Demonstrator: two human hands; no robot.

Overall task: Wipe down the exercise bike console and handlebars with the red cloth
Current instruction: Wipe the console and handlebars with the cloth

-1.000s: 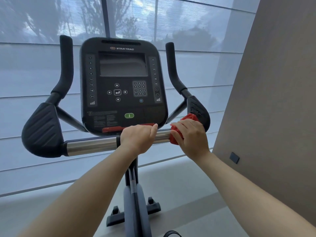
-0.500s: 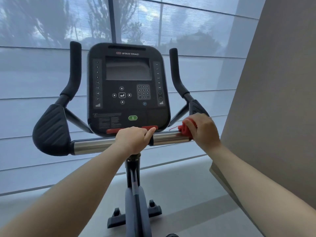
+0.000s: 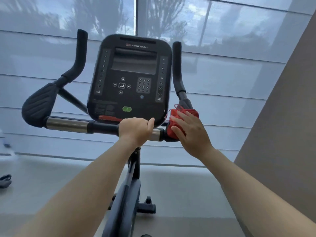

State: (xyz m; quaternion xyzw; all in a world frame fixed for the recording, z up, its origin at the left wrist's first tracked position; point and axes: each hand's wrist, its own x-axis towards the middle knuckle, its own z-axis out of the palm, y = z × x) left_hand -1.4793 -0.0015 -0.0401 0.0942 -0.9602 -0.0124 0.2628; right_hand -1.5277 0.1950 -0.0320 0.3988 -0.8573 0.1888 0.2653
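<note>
1. The left hand is gripping the handlebar crossbar, fingers curled over the top of it, just below the console's bottom edge.
2. The right hand is lying flat with fingers nearly straight, pressing the red cloth against the right end of the crossbar, where the black pad begins.
3. The cloth is bunching under the palm, with loose threads sticking out at its upper left; it is covering most of the right pad.
4. Below the hands, the bike's dark post is running down to a foot on the grey floor.
5. The black console is sitting above the crossbar, showing a dark screen, a keypad and a green button.
6. The left pad is sticking out uncovered at the crossbar's far left end.
7. Two black upright grips, left and right, are rising on either side of the console.
8. Behind it all, a pale window blind is letting tree shapes show through, and a grey wall is standing at the right.
</note>
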